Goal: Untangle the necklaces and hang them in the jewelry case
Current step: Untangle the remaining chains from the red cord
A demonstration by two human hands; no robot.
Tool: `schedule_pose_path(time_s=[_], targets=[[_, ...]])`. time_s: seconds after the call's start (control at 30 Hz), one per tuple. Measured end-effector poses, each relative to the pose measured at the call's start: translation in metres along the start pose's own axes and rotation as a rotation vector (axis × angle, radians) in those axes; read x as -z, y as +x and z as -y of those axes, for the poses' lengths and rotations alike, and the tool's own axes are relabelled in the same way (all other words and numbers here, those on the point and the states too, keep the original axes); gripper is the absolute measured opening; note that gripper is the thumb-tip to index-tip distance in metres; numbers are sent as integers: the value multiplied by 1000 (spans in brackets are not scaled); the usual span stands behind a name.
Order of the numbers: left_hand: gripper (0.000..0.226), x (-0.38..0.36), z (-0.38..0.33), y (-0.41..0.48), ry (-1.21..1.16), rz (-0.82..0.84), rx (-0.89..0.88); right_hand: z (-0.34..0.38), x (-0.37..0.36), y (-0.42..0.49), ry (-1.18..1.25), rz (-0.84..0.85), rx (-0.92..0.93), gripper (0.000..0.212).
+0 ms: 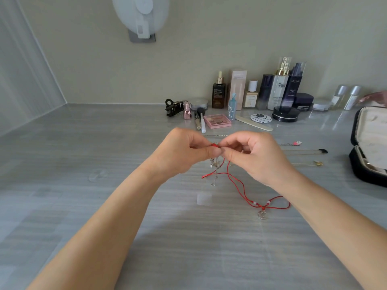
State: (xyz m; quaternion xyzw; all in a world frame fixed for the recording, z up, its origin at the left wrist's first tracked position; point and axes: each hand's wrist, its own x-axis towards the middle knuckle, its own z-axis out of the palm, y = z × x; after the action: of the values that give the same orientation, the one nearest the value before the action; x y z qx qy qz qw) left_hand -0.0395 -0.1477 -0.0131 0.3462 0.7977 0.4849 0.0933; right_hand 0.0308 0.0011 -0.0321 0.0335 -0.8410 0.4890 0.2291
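The red cord necklace (240, 186) is held up over the grey table (94, 155) between both hands. It is pinched near one end by the left hand (184, 152) and the right hand (252, 156). In each hand the thumb and forefinger are pressed together on the cord, and the other fingers are curled in behind. The two pinches almost touch, probably so that a single knot or crossing can be picked at while the strand on either side is kept taut.

A fine silver chain (214, 164) hangs just below the grip, apparently caught up in the cord. By lifting the snarl clear of the table, the loose lengths are allowed to drop and show where they cross. The rest of the cord is left trailing on the surface, and its crescent moon pendant (262, 214) lies flat near the right forearm, so no weight pulls on the knot.

Three other necklaces are laid out straight and apart to the right: one with a pink charm (296, 143), one with a dark end (323, 151) and one with a gold end (317, 163). They appear to be freed already. They lie near the open jewelry case (360, 172) at the right edge. Whether anything hangs inside the case cannot be told.
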Motion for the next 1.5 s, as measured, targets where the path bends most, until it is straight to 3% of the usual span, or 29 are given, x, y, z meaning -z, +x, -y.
schedule_pose_path(time_s=[0.33, 0.7, 1.03, 1.3, 1.5], targets=[[17, 5, 0, 1, -41, -81, 58, -2, 5, 2, -16, -53, -9, 28], [23, 2, 1, 4, -383, -41, 164, -2, 4, 3, -13, -65, -47, 22], [8, 0, 5, 3, -270, 9, 97, -3, 4, 3, 16, -53, -31, 24], [19, -4, 2, 3, -150, -65, 4, -1, 3, 1, -21, -1, -26, 25], [26, -3, 5, 6, -160, -115, 46, 2, 4, 1, 30, 21, -64, 20]])
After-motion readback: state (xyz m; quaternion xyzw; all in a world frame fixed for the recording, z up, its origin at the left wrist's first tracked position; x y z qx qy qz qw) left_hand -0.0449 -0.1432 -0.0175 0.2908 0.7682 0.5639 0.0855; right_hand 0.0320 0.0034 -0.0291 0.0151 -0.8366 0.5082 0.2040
